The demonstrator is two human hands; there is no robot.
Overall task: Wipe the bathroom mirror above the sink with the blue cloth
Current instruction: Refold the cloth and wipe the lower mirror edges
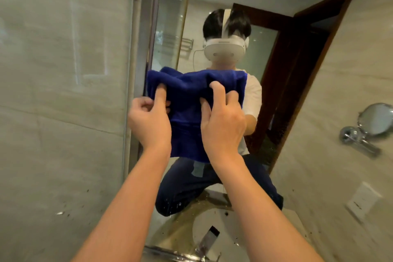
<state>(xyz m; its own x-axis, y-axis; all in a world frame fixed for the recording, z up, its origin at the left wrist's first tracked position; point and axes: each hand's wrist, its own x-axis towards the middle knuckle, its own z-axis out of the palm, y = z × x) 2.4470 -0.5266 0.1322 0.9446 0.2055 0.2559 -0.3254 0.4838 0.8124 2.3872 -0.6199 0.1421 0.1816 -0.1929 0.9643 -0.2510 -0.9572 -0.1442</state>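
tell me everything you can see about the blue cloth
The cloth is deep blue and looks like soft, fuzzy towel fabric. It is spread roughly flat and upright in front of the mirror, creased across the top, with its lower edge hanging free; whether it touches the glass cannot be told. The left hand grips its left side, thumb on the front. The right hand holds its right side, fingers bunching the fabric. It hides the chest of the person's reflection.
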